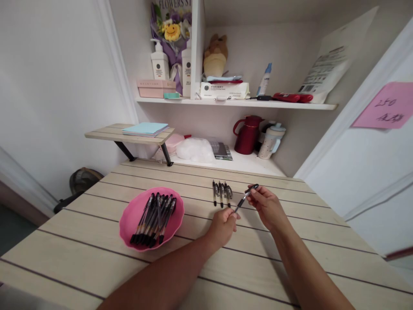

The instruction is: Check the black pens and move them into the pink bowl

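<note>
My left hand (222, 226) is closed on the barrel of a black pen (239, 204), which slants up to the right above the table. At its upper end my right hand (266, 206) pinches a black pen cap (253, 187); the pale tip section shows just below the cap. Whether tip and cap still touch, I cannot tell. Just beyond my left hand, three pens (221, 196) lie side by side on the table, with small dark caps (229, 191) beside them. To the left, a pink scalloped bowl (125, 224) holds a heap of several capped black pens (155, 219).
The slatted wooden table (180, 284) runs back to a white cubby. A small raised stand (109, 131) carries blue paper (145, 128) at the back left. Behind the table stand a red jug (248, 135), a pale tumbler (271, 142) and a white plastic bag (195, 150).
</note>
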Demonstrator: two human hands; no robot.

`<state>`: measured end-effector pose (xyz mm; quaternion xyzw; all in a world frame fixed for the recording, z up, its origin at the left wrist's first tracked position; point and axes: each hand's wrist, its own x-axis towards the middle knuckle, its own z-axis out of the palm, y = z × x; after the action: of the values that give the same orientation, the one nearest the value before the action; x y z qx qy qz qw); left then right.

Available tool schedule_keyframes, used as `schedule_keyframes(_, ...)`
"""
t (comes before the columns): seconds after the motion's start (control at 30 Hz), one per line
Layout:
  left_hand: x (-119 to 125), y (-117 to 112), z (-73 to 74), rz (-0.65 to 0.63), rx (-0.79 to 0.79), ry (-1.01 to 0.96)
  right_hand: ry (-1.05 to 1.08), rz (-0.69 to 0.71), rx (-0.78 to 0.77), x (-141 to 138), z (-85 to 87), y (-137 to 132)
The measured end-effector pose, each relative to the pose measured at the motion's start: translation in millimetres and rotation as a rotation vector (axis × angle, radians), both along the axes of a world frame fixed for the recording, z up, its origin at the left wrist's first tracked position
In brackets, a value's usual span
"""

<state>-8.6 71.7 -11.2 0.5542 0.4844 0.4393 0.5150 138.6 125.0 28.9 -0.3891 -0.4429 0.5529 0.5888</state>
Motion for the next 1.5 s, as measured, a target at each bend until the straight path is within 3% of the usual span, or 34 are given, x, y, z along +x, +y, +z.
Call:
schedule_keyframes(0.33, -0.7, 2.1, -4.4, -0.019, 0.042, 0.034, -0.174, 0.213, -0.058, -5.2, -0.8, -12.0)
schedule_keyframes(0.6, -1.2, 0.5, -3.8, -0.008, 0.064, 0.060, -0.196, 0.258, -0.091, -5.8, -5.4, -12.5)
schedule_keyframes(1.07, -0.2, -0.1, -0.2, 0.034, 0.124, 0.087, -0.140, 0.258, -0.126, -10.2, -17.4, -14.7)
schedule_keyframes(1.17, 1.2, 0.6, 3.6, 0.081, 0.130, 0.113, -0.110, 0.109, -0.141, -5.7, -28.1, -11.1)
schedule_keyframes(1.3, -3.5, -1.0, 27.3, 0.132, 0.277, 0.350, -0.154, -0.050, -0.134, 1.2, -44.7, -4.3)
schedule_keyframes(1.4, -23.1, -6.5, 64.7, 0.149, 0.413, 0.575, -0.192, -0.063, -0.126, 3.3, -52.4, -2.4)
schedule_keyframes(1.5, -61.1, -16.4, 105.6, 0.152, 0.504, 0.819, -0.252, -0.077, -0.126, 2.7, -55.4, -3.1)
